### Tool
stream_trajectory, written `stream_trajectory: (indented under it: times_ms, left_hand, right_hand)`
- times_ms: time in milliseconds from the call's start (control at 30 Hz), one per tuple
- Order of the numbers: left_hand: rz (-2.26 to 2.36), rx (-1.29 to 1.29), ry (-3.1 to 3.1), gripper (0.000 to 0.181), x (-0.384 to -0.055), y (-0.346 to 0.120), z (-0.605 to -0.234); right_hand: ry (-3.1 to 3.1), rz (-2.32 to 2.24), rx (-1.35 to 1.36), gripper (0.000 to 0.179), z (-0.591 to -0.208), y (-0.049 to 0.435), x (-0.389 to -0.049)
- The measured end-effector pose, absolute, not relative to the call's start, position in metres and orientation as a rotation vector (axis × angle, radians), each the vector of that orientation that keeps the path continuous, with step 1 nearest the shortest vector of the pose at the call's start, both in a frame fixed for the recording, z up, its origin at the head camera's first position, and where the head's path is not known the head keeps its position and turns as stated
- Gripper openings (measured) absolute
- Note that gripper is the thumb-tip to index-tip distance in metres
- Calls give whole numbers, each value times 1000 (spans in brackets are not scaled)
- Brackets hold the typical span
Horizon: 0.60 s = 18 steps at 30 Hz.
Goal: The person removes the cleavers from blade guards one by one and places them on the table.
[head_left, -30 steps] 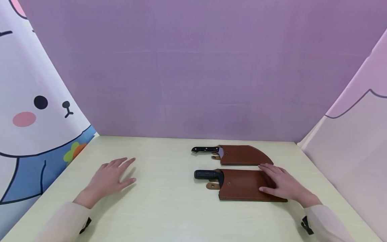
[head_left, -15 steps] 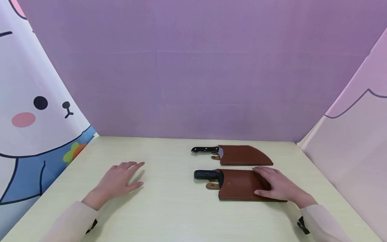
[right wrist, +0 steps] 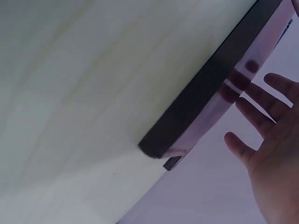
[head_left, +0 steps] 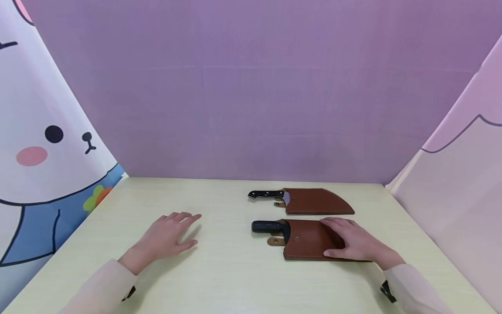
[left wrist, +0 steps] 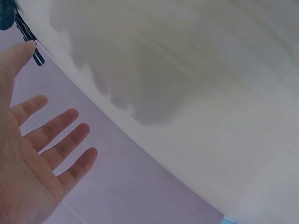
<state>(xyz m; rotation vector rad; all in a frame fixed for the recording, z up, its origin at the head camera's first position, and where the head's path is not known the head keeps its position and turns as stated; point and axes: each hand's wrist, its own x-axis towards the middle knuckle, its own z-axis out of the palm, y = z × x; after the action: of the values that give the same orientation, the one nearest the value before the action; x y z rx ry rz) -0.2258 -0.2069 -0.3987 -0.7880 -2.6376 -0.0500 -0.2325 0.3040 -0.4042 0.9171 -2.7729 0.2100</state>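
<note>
The sleeves (head_left: 412, 286) are pale beige — black fittings (head_left: 388, 291) show beneath.

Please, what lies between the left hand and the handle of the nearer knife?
In the head view, only bare tabletop shows between the left hand and the nearer knife's handle.

The head view looks forward and down from above the near side of the worktop (head_left: 223, 283), taking in the left grip (head_left: 162, 237), the right grip (head_left: 354, 242) and the purple backdrop (head_left: 219, 96). The left wrist view sits close to its hand, low, facing the backdrop, rolled until the worktop lies above it; it shares the black knife handle (left wrist: 23, 27) with the head view. The right wrist view, equally low and near, slants oppositely, facing the near brown sheath (right wrist: 196, 100) edge-on, which the head view sees from above
</note>
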Motion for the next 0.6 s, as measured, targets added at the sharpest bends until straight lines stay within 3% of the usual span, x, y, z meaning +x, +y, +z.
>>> stream_trajectory:
  times_ms: [600]
  left_hand:
    - [-43,-896,-2636,59,-226,-172,-392]
  right_hand:
    - [-2864,219,916,96,-401,288,-232]
